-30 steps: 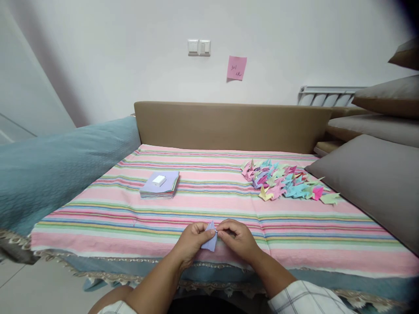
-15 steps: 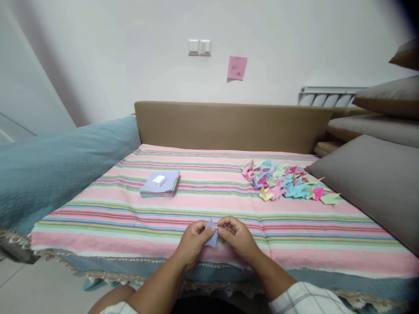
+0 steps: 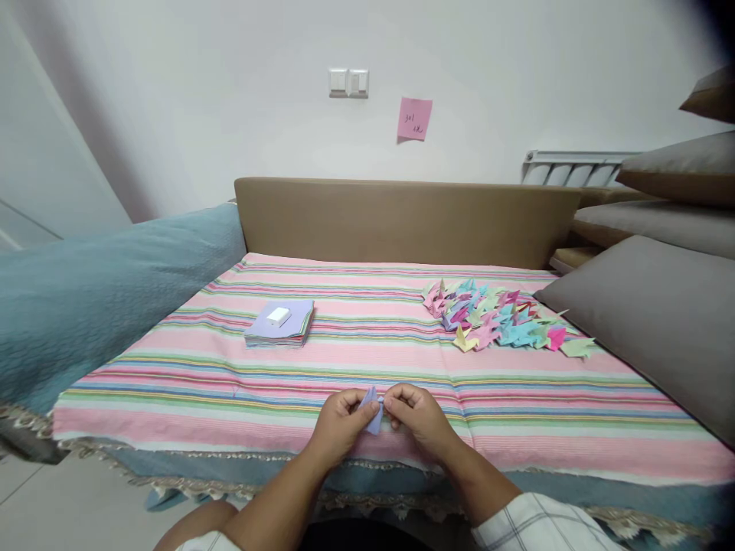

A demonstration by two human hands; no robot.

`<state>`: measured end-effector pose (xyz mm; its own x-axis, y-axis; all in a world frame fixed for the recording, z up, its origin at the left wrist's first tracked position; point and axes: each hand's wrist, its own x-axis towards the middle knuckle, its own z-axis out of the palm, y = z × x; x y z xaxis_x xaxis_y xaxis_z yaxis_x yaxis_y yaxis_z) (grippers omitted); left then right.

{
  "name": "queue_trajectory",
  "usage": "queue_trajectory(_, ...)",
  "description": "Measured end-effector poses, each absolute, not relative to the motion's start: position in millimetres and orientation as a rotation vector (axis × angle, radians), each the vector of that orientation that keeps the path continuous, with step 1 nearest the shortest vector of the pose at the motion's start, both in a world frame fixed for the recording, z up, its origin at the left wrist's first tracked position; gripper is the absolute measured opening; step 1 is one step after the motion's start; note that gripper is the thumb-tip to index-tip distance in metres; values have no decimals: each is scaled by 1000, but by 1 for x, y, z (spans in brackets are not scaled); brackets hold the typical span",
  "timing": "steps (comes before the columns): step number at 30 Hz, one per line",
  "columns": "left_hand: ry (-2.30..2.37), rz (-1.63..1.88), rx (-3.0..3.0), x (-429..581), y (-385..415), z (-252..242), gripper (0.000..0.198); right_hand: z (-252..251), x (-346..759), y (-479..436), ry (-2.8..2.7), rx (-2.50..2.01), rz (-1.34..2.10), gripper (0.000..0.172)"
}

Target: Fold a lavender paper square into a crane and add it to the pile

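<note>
A small purple folded paper figure point(image 3: 374, 422) is held between my two hands over the front part of the striped cloth. My left hand point(image 3: 340, 425) pinches its body between thumb and fingers. At the figure's right side, my right hand point(image 3: 418, 417) has closed thumb and fingertips on a narrow pointed end of the paper. Parts of the figure are covered by my fingers. To the back right lies a pile of folded paper cranes point(image 3: 488, 325) in many colours. A stack of square paper point(image 3: 264, 334) sits at the left, its top sheet purple.
A small white block point(image 3: 279, 317) rests on the paper stack. Striped cloth point(image 3: 367, 360) covers the seat, with a brown backrest point(image 3: 402, 222) behind. Grey cushions point(image 3: 648, 314) are piled at the right, and a blue-covered armrest point(image 3: 126, 268) borders the left.
My right thumb and fingertips have shifted slightly on the pointed end of the purple paper, and its fingers are curled a little differently. My left hand keeps its pinch.
</note>
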<state>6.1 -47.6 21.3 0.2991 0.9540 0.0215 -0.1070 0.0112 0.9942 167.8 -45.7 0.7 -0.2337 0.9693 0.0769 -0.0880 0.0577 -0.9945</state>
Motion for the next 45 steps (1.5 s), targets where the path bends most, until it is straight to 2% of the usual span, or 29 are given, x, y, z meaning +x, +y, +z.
queue_trajectory(8,903,1054,1114,9,-48,16,30,11,166,-50,-1409,-999,1265,33)
queue_trajectory(21,857,1146,743,16,-49,12,31,-4,159,-49,-1381,-985,1387,34)
queue_trajectory(25,833,1175,648,18,-48,11,31,-8,154,-50,-1506,-1036,1378,28)
queue_trajectory(32,815,1167,645,18,-50,14,33,-6,153,-50,-1650,-1186,1169,17)
queue_trajectory(38,824,1166,676,17,-48,14,34,-6,152,-51,-1612,-1178,1225,19)
queue_trajectory(41,830,1120,691,14,-48,18,35,-3,152,-52,-1478,-1133,1331,26)
queue_trajectory(45,858,1053,755,8,-48,21,54,1,153,-50,-1250,-1098,1397,40)
